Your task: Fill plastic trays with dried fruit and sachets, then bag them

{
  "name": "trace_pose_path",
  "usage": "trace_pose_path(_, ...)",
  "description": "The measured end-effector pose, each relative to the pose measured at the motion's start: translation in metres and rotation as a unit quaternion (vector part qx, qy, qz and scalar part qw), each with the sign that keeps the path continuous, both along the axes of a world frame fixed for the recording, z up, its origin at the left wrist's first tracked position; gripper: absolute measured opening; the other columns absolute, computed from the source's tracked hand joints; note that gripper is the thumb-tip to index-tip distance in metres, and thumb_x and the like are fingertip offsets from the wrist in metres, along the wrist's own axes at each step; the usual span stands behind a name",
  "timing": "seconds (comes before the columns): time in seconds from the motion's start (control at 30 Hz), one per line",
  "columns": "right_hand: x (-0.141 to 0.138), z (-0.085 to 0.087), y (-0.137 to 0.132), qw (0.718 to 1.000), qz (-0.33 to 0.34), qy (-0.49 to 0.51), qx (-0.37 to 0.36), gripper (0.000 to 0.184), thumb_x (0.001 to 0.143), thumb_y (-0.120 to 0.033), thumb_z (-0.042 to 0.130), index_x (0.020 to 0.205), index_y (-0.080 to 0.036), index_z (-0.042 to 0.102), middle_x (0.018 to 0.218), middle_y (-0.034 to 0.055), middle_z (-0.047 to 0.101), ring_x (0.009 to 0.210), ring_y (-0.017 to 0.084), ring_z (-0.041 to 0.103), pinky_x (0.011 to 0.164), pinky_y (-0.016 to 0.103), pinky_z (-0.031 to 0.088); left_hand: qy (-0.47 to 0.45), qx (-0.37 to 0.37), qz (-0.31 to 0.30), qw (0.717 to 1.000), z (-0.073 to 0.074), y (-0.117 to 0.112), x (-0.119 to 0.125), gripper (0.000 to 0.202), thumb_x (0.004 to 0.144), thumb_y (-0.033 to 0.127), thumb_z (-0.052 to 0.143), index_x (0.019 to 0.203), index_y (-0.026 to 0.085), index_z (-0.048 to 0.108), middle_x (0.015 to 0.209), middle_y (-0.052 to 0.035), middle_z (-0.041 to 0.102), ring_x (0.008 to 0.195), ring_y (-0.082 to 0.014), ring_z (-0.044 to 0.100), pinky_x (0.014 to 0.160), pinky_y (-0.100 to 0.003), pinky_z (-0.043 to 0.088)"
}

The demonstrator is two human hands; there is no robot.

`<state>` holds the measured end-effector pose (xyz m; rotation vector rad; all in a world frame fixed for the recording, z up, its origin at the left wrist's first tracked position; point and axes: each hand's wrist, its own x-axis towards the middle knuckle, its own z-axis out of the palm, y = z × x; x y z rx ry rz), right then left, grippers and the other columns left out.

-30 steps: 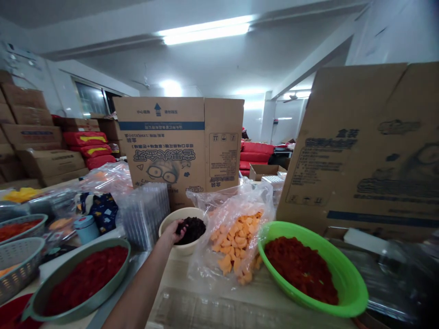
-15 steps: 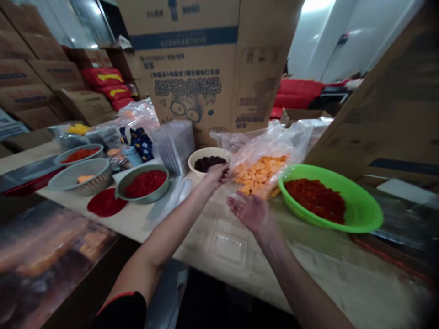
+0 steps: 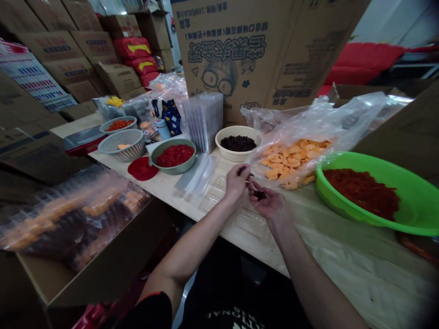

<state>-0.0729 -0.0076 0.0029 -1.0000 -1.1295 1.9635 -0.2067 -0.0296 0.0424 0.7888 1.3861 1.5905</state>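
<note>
My left hand [image 3: 236, 182] is closed around dark dried fruit pieces, held just above the wooden table [image 3: 308, 237]. My right hand [image 3: 267, 201] lies palm up beside it, cupped, with a few dark pieces [image 3: 259, 195] in the palm. The two hands touch at the fingertips. Behind them stands a cream bowl [image 3: 238, 155] of the same dark fruit. A clear plastic tray [image 3: 219, 187] lies flat on the table under the hands.
A clear bag of orange pieces [image 3: 291, 160] and a green bowl [image 3: 377, 226] of red pieces sit to the right. A grey-green bowl [image 3: 173, 167] of red pieces, mesh baskets [image 3: 121, 144], stacked clear trays [image 3: 204, 119] and large cardboard boxes [image 3: 247, 50] surround them. An open box [image 3: 68, 228] of packed trays stands at left.
My left hand left the cream bowl with dark pieces and came back to meet my right hand, which rose palm up. The view dropped toward the table.
</note>
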Motion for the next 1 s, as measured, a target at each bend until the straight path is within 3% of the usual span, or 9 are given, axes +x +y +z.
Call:
trace_pose_path(0.07,0.005,0.009,-0.001,0.991,-0.012,0.066,-0.117,0.027,0.075,-0.017,0.053,0.099,-0.016,0.064,0.080,0.0084,0.066,0.063,0.014,0.058,0.047,0.022,0.045,-0.054,-0.050,0.004,0.997,0.004,-0.001,-0.034,0.010,0.092,0.020,0.060,0.099,0.013,0.062,0.077,-0.0007,0.063,0.058,-0.0055,0.056,0.062,-0.018,0.052)
trace_pose_path(0.13,0.008,0.018,-0.001,0.989,0.029,0.043,-0.138,0.035,0.070,-0.010,0.057,0.103,-0.013,0.065,0.074,0.0060,0.065,0.050,0.009,0.046,0.038,0.018,0.032,-0.052,-0.081,-0.023,0.995,0.004,-0.004,-0.067,0.005,0.085,0.013,0.068,0.086,0.011,0.063,0.076,-0.0020,0.065,0.063,-0.0056,0.060,0.068,-0.018,0.055)
trace_pose_path(0.3,-0.009,0.031,0.000,0.978,0.102,-0.178,0.039,0.031,0.072,-0.008,0.057,0.102,-0.011,0.062,0.063,0.0040,0.067,0.042,0.006,0.036,0.038,0.018,0.021,0.020,-0.119,-0.094,0.988,-0.012,-0.012,-0.107,0.013,0.069,0.003,0.078,0.072,0.009,0.066,0.067,-0.0025,0.067,0.062,-0.0084,0.064,0.066,-0.020,0.056)
trace_pose_path(0.37,-0.025,0.032,0.001,0.929,0.127,-0.303,0.168,0.021,0.080,-0.011,0.054,0.098,-0.011,0.065,0.070,0.0069,0.071,0.049,0.009,0.047,0.044,0.020,0.032,0.066,-0.122,-0.116,0.984,-0.022,-0.012,-0.107,0.013,0.068,0.008,0.081,0.075,0.009,0.070,0.062,-0.0021,0.067,0.057,-0.0095,0.063,0.058,-0.019,0.053)
trace_pose_path(0.43,-0.040,0.030,0.002,0.840,0.165,-0.411,0.313,0.024,0.087,-0.013,0.048,0.099,-0.011,0.069,0.089,0.0103,0.076,0.072,0.014,0.063,0.064,0.024,0.047,0.114,-0.118,-0.130,0.978,-0.032,-0.010,-0.104,0.015,0.066,0.012,0.082,0.078,0.010,0.073,0.060,-0.0018,0.068,0.054,-0.0099,0.061,0.052,-0.019,0.049)
trace_pose_path(0.53,-0.056,0.026,0.004,0.742,0.208,-0.480,0.418,0.032,0.092,-0.013,0.045,0.110,-0.011,0.072,0.116,0.0121,0.073,0.109,0.020,0.064,0.096,0.029,0.046,0.179,-0.106,-0.140,0.968,-0.046,-0.008,-0.101,0.013,0.065,0.013,0.082,0.077,0.011,0.076,0.061,-0.0007,0.069,0.054,-0.0100,0.060,0.053,-0.019,0.048)
trace_pose_path(0.77,-0.049,0.025,0.014,0.709,0.211,-0.535,0.408,0.041,0.093,-0.009,0.040,0.124,-0.011,0.066,0.129,0.0120,0.067,0.120,0.021,0.060,0.102,0.029,0.042,0.303,-0.063,-0.077,0.948,-0.060,-0.014,-0.122,0.015,0.077,0.012,0.070,0.088,0.018,0.079,0.088,-0.0050,0.075,0.080,-0.0160,0.065,0.078,-0.026,0.051)
trace_pose_path(0.87,-0.047,0.027,0.017,0.698,0.208,-0.548,0.412,0.038,0.094,-0.011,0.037,0.115,-0.014,0.069,0.125,0.0101,0.069,0.117,0.020,0.061,0.098,0.028,0.044,0.389,-0.031,-0.137,0.910,-0.061,-0.020,-0.122,0.019,0.077,0.011,0.069,0.090,0.019,0.080,0.094,-0.0059,0.074,0.087,-0.0173,0.065,0.086,-0.027,0.050)
trace_pose_path(1.0,-0.054,0.024,0.010,0.676,0.233,-0.553,0.427,0.035,0.095,-0.019,0.043,0.122,-0.020,0.064,0.121,0.0086,0.071,0.111,0.022,0.064,0.089,0.030,0.046,0.524,-0.021,-0.260,0.811,-0.056,-0.022,-0.113,0.026,0.082,0.012,0.062,0.099,0.021,0.080,0.095,-0.0068,0.074,0.087,-0.0184,0.066,0.086,-0.027,0.049)
